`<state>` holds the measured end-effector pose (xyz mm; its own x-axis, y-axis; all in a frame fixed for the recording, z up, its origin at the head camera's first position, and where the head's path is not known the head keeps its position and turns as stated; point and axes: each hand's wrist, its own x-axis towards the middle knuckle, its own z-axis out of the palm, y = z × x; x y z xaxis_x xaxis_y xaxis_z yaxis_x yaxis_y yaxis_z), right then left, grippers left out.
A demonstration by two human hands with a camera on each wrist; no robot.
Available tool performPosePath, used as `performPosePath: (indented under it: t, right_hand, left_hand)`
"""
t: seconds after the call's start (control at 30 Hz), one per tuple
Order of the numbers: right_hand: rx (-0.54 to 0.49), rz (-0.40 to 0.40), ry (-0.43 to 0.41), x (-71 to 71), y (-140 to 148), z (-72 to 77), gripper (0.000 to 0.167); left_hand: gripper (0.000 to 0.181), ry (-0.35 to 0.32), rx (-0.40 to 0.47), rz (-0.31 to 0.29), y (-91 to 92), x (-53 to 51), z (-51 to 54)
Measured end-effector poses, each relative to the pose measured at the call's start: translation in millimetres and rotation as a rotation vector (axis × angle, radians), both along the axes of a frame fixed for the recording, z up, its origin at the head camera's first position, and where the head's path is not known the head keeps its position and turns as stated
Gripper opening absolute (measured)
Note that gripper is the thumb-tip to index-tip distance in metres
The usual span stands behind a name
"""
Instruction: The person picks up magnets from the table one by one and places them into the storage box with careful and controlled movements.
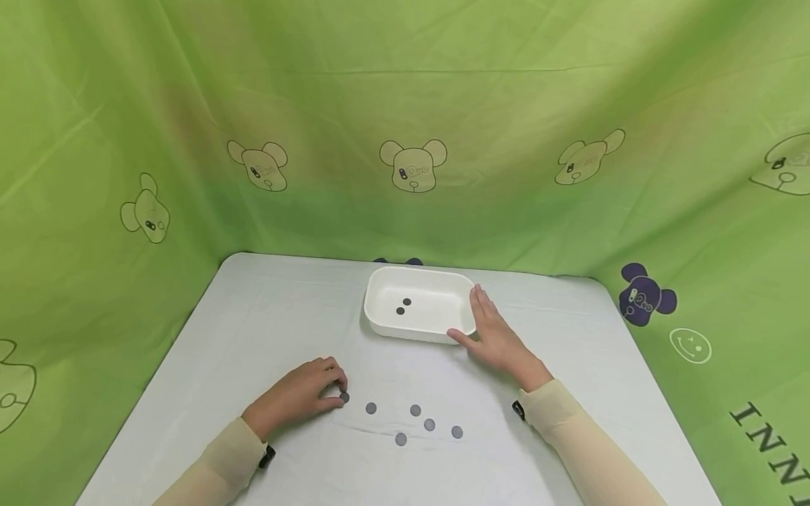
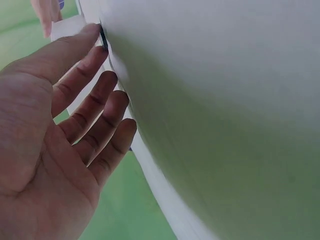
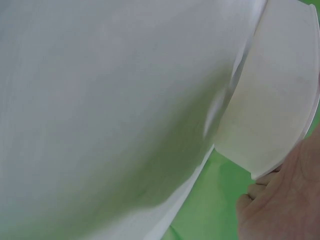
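My left hand (image 1: 299,394) pinches a small dark round disc (image 1: 344,398) between thumb and index finger at the table surface. In the left wrist view the disc (image 2: 103,37) stands on edge between those two fingertips, the other fingers spread loosely. Several similar grey discs (image 1: 370,408) lie scattered to its right. A white rounded rectangular tray (image 1: 405,333) stands farther back with two dark discs (image 1: 403,306) on its floor. Against the tray's right end rests my right hand (image 1: 496,341), fingers extended along the end and thumb at the near corner; part of these fingers is hidden in the right wrist view.
A white cloth covers the table (image 1: 304,302). Green fabric (image 1: 405,91) printed with bear heads hangs behind it and at both sides. The tray stands close to the table's back edge.
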<state>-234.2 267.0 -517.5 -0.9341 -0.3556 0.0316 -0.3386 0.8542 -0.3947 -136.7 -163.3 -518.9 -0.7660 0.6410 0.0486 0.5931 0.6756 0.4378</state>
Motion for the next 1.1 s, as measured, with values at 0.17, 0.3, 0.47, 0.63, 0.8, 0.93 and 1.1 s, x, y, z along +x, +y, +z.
performPosePath:
  t: [0.17,0.3,0.47,0.63,0.8,0.93,1.1]
  right_hand:
    - [-0.004,0.003,-0.001,0.3,-0.1,1.4,0.113]
    - [-0.006,0.002,-0.007,0.4,0.1,1.5,0.113]
    - [-0.013,0.001,-0.003,1.2,0.0,2.1,0.113]
    - [-0.023,0.006,0.01,1.9,-0.3,2.7,0.113]
    - [-0.021,0.006,0.003,1.9,-0.5,3.1,0.113]
    - [-0.03,0.011,0.02,2.6,-0.3,3.3,0.113]
    - [-0.029,0.01,0.034,3.1,-0.2,2.7,0.112]
  left_hand:
    - [0.013,0.014,-0.008,-0.012,1.5,1.3,1.1]
    - [0.013,0.022,-0.016,-0.018,2.0,1.9,1.7]
    - [0.015,0.015,-0.015,-0.027,3.6,2.4,2.7]
    - [0.017,0.003,-0.011,-0.038,5.2,2.0,4.0]
    - [0.02,-0.049,0.021,-0.039,6.5,2.0,5.5]
    - [0.022,-0.068,0.032,-0.035,7.1,1.4,4.3]
    - [0.02,-0.079,0.036,-0.015,8.5,0.5,6.1]
